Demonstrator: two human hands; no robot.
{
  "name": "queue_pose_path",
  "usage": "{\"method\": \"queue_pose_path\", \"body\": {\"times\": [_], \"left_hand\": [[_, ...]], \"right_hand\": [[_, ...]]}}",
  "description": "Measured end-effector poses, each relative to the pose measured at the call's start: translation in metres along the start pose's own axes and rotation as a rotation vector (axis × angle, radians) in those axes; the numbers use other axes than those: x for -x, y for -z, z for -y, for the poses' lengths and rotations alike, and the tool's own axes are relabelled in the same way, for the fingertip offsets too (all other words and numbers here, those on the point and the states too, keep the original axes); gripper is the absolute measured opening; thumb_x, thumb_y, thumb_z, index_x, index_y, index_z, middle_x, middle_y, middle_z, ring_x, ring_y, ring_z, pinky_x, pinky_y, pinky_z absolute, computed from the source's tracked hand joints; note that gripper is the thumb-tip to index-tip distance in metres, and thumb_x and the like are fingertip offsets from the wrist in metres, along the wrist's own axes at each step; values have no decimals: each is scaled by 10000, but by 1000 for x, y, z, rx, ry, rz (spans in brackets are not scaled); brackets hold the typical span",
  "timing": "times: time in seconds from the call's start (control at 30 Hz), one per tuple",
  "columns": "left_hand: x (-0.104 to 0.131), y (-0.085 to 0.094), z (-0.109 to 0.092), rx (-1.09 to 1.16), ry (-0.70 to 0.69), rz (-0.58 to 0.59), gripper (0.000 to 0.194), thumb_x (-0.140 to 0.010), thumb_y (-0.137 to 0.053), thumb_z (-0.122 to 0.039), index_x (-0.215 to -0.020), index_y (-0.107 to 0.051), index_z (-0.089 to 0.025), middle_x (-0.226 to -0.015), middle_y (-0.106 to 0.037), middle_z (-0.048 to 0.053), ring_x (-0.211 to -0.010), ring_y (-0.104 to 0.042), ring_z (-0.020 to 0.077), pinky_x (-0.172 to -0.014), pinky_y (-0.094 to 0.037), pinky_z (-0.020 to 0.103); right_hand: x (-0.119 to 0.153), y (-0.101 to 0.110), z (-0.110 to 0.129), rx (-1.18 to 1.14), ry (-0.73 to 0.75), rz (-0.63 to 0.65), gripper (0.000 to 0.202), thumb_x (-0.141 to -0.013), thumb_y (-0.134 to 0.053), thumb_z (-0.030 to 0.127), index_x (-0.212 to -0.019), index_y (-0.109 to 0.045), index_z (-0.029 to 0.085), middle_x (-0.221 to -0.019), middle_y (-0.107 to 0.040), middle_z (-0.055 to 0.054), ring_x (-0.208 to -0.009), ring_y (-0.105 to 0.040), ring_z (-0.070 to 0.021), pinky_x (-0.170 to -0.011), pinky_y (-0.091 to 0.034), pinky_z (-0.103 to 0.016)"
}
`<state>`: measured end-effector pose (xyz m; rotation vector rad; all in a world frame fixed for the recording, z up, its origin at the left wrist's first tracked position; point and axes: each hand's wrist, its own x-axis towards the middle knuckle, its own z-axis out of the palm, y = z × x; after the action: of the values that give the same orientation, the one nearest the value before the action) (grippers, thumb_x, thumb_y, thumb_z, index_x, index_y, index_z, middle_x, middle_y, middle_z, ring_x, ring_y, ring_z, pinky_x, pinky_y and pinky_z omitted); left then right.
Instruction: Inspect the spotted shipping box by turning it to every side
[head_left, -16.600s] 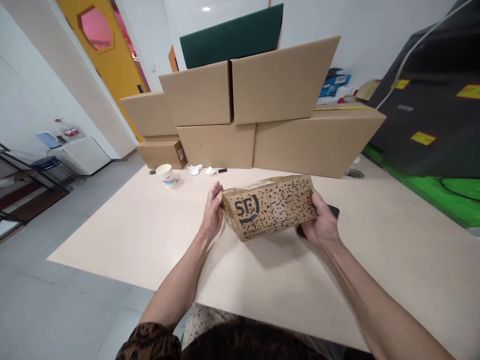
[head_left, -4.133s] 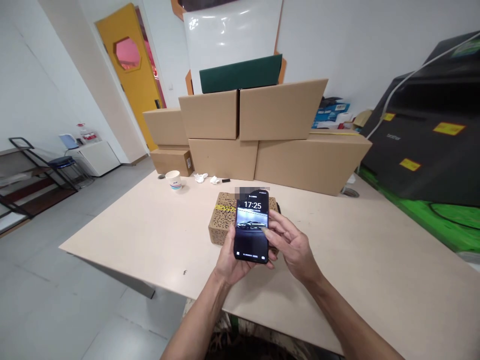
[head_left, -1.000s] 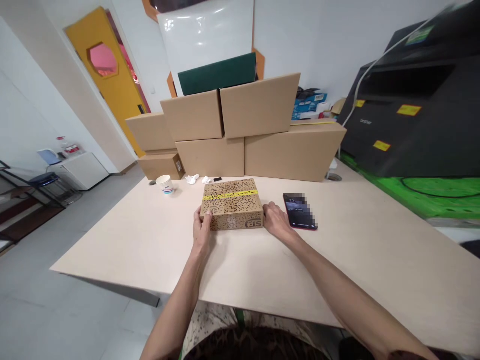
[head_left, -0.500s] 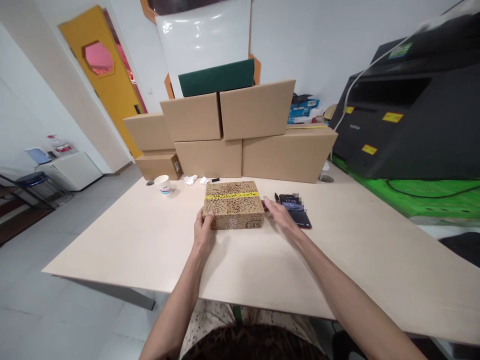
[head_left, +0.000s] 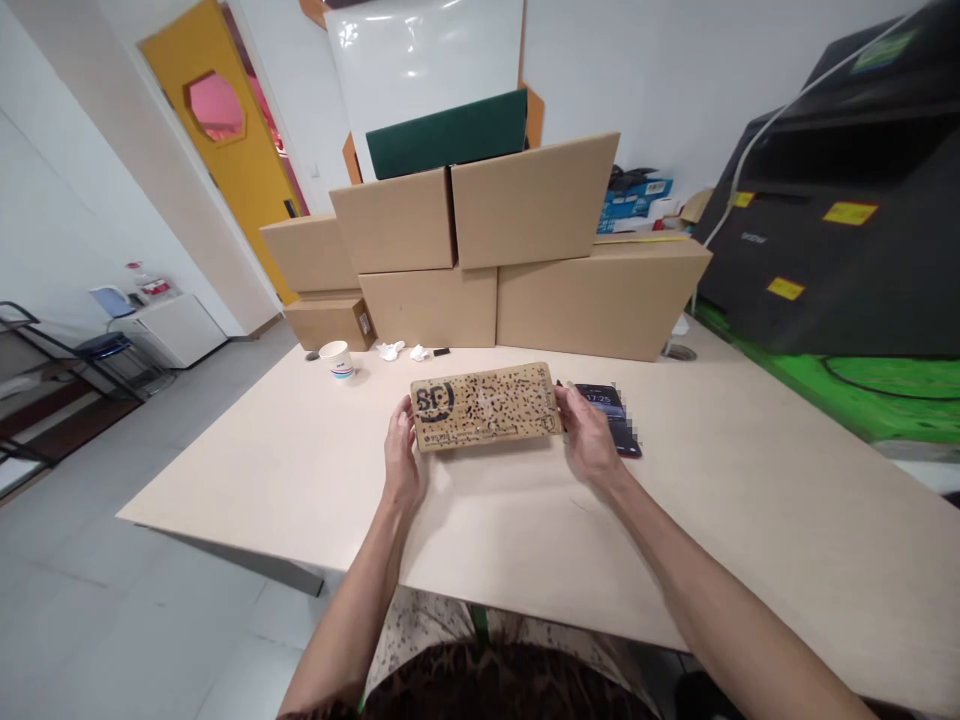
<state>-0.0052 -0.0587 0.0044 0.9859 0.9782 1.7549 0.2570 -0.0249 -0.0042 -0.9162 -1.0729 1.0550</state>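
Observation:
A brown cardboard box (head_left: 487, 408) with dark speckles and large black lettering is held between both hands over the table (head_left: 487, 530). Its lettered, speckled face is turned toward me, and the yellow tape is out of sight. My left hand (head_left: 402, 450) grips the left end, and my right hand (head_left: 589, 430) grips the right end; some fingers are hidden behind the box. Just beyond my right hand lies a dark phone (head_left: 600, 397) with a lit screen, partly covered by that hand.
Stacked cardboard boxes (head_left: 555, 300) line the table's back, topped by a green box (head_left: 450, 135). A paper cup (head_left: 337, 360), crumpled tissues (head_left: 391, 350) and a small black item (head_left: 441, 351) stand before them. A large dark machine (head_left: 847, 210) is at right.
The box has turned from its taped top showing to a lettered face showing. My right hand has closed onto its right end. The view has shifted slightly.

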Motion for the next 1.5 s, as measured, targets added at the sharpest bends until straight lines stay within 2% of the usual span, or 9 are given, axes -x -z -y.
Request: {"method": "queue_pose_path", "body": {"times": [0.33, 0.53, 0.67, 0.83, 1.0, 1.1, 1.23, 1.43, 1.5], "left_hand": [[0, 1, -8, 94, -131, -16, 509, -850, -708, -652, -1142, -742, -237, -1238, -755, 70, -1218, -664, 265, -1014, -525, 379], [-4, 1, 0, -28, 95, -127, 524, -806, -788, -565, -1190, -711, -217, -1303, -734, 102, -1268, -651, 290, -1057, -501, 412], [-4, -1, -6, -24, 160, 2, 504, -784, -785, -472, -1189, -733, -177, -1325, -734, 122, -1301, -637, 322, -1061, -502, 411], [-5, 5, -12, 73, -10, 66, 571, -651, -835, -278, -1211, -736, -236, -1387, -708, 75, -1388, -565, 294, -1111, -467, 369], [-6, 5, -7, 9, 39, 17, 687, -734, -813, -497, -1359, -648, -267, -1431, -669, 102, -1371, -577, 314, -1119, -459, 449], [-4, 3, -3, -80, 62, 109, 726, -802, -761, -581, -1435, -613, -258, -1531, -603, 116, -1464, -502, 349, -1182, -414, 487], [0, 2, -9, -187, -86, 204, 699, -879, -728, -541, -1519, -552, -321, -1653, -486, 65, -1571, -367, 346, -1268, -330, 501], [3, -23, -52, -492, -551, 459, 604, -907, -737, -485, -1482, -594, -372, -1657, -470, 51, -1596, -320, 351, -1317, -236, 580], [-5, -35, -55, -479, -622, 284, 651, -896, -752, -500, -1503, -561, -362, -1699, -402, 46, -1619, -266, 339, -1334, -190, 560]], "right_hand": [[2, 1, 10, 19, 91, -12, 619, -927, -467, 755, -1142, -757, 252, -1306, -757, -121, -1281, -677, -297, -1057, -531, -465], [2, -2, -4, -81, -64, -25, 571, -800, -695, 746, -1042, -775, 235, -1178, -806, -111, -1174, -723, -311, -1055, -532, -484], [4, -6, -6, -128, -81, 65, 530, -805, -741, 700, -1076, -776, 247, -1214, -798, -86, -1168, -723, -286, -1087, -515, -469], [2, -2, 2, -197, 50, 4, 479, -830, -716, 654, -1111, -760, 268, -1253, -783, -81, -1230, -696, -282, -1061, -527, -451], [-3, 3, 1, -176, -17, -98, 467, -803, -733, 673, -1027, -770, 265, -1125, -807, -86, -1136, -728, -282, -1009, -555, -446], [-2, 2, -2, -208, -94, -96, 509, -732, -800, 704, -998, -787, 270, -1053, -815, -74, -1052, -747, -274, -979, -572, -434], [0, -1, -3, -246, -133, -61, 539, -706, -816, 729, -1002, -786, 281, -1092, -810, -65, -1067, -742, -279, -968, -588, -439], [-2, 2, -9, -344, -318, 49, 549, -809, -673, 793, -1042, -720, 298, -1096, -789, -61, -1040, -742, -270, -876, -625, -456], [-3, 3, -14, -323, -373, 57, 536, -828, -654, 782, -1079, -692, 310, -1123, -781, -63, -1043, -740, -279, -891, -620, -496]]}}
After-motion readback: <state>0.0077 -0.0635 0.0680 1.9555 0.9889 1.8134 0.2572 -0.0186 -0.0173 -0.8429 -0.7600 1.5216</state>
